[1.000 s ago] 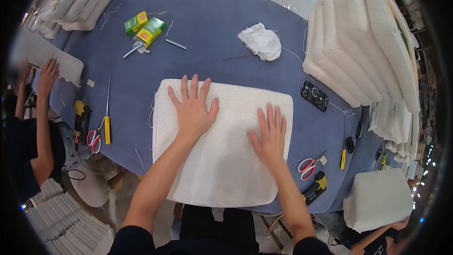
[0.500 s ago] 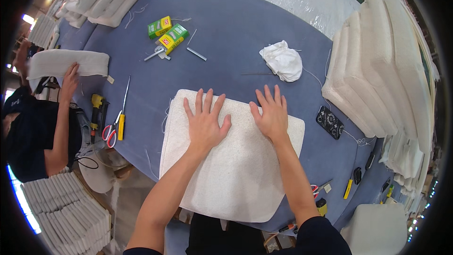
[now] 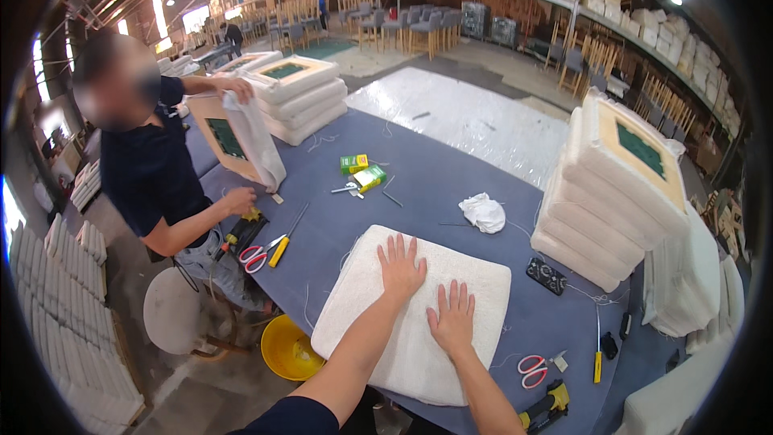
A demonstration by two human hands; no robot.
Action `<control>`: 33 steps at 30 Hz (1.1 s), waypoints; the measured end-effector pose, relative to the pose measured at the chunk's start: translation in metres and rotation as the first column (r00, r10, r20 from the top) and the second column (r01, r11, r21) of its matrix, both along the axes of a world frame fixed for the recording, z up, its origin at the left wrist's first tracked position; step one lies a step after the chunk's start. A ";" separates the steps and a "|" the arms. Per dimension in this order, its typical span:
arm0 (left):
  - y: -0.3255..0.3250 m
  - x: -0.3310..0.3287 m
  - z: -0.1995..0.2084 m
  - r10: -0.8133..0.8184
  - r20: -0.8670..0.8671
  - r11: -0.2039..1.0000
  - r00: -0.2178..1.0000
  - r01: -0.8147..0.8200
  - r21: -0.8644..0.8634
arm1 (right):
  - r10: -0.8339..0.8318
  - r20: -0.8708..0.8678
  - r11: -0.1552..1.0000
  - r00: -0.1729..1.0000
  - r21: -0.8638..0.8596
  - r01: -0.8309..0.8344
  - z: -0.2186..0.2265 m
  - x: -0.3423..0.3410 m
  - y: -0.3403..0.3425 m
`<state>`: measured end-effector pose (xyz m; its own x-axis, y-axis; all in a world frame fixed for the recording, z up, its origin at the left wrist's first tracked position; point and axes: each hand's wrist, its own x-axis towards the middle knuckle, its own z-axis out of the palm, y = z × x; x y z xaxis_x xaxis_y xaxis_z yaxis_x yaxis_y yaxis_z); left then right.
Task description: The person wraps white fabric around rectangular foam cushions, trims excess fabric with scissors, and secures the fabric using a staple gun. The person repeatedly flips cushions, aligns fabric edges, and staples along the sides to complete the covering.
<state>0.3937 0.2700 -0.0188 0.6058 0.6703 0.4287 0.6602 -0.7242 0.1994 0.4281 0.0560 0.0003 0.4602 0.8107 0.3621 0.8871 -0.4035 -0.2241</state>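
Observation:
A white upholstered seat cushion (image 3: 475, 270) lies flat on the blue-grey work table (image 3: 370, 145) in front of me. My left hand (image 3: 403, 271) rests palm down near its far edge, fingers stretched and spread. On the cushion's right half lies my right hand (image 3: 452, 319), also flat with fingers apart. Neither hand holds anything. Beyond the cushion is a crumpled white cloth (image 3: 483, 213), and a dark patterned phone (image 3: 547, 275) lies to its right. Red-handled scissors (image 3: 532, 370) and a yellow-black staple gun (image 3: 549, 408) lie at the near right.
A co-worker (image 3: 153, 153) at the left tilts up a cushioned panel (image 3: 233, 137). Stacked cushions stand at the back left (image 3: 294, 97) and right (image 3: 600, 193). Green-yellow boxes (image 3: 369, 178), a yellow-handled screwdriver (image 3: 279, 251) and scissors (image 3: 254, 258) lie left; a yellow bucket (image 3: 290, 348) stands below.
My view has lifted toward the hall. My right hand has slid nearer me on the cushion, away from its far edge. The co-worker has raised a panel upright.

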 end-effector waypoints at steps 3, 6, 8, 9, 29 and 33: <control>-0.071 -0.045 0.012 -0.196 -0.057 0.978 0.979 0.191 -0.087 | -0.046 0.026 0.999 0.999 -0.012 0.046 0.001 -0.037 -0.045; -0.113 -0.105 0.009 -0.223 -0.092 0.975 0.970 0.220 -0.044 | -0.023 0.050 0.999 0.998 0.024 0.022 -0.003 -0.073 -0.065; -0.141 -0.139 0.007 -0.250 -0.121 0.968 0.961 0.244 -0.060 | -0.024 0.004 0.999 1.000 0.026 0.024 -0.009 -0.092 -0.080; -0.158 -0.150 0.007 -0.274 -0.116 0.961 0.955 0.266 -0.078 | -0.034 -0.002 0.999 0.999 0.011 0.034 -0.010 -0.095 -0.093; -0.220 -0.450 0.024 -0.087 0.417 0.992 0.905 0.118 -0.047 | -0.023 0.683 0.989 0.730 -0.093 0.119 0.021 -0.014 -0.169; -0.337 -0.587 -0.047 0.410 -0.127 0.622 0.903 -0.378 -0.686 | -0.048 0.554 0.960 0.831 -0.203 0.191 0.029 0.016 -0.088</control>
